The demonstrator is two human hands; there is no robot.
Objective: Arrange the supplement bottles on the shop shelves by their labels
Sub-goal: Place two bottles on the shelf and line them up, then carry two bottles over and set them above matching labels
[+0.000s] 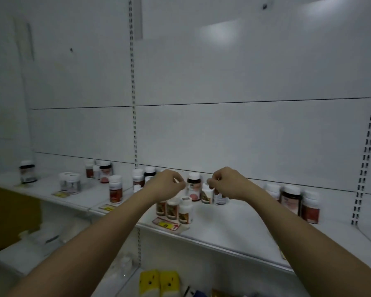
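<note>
Supplement bottles with white caps stand scattered along the white shelf. My left hand hovers over a front group of three brown-label bottles, fingers curled, with nothing visibly in it. Its fingertips are just left of a dark bottle with a pink label. My right hand reaches in from the right and its curled fingertips pinch the cap of a small white bottle. Another bottle stands half hidden under that hand.
More bottles stand at the left, far left and right of the shelf. Yellow price tags lie on its front edge. Yellow packs sit on the lower shelf. A brown box is at the left.
</note>
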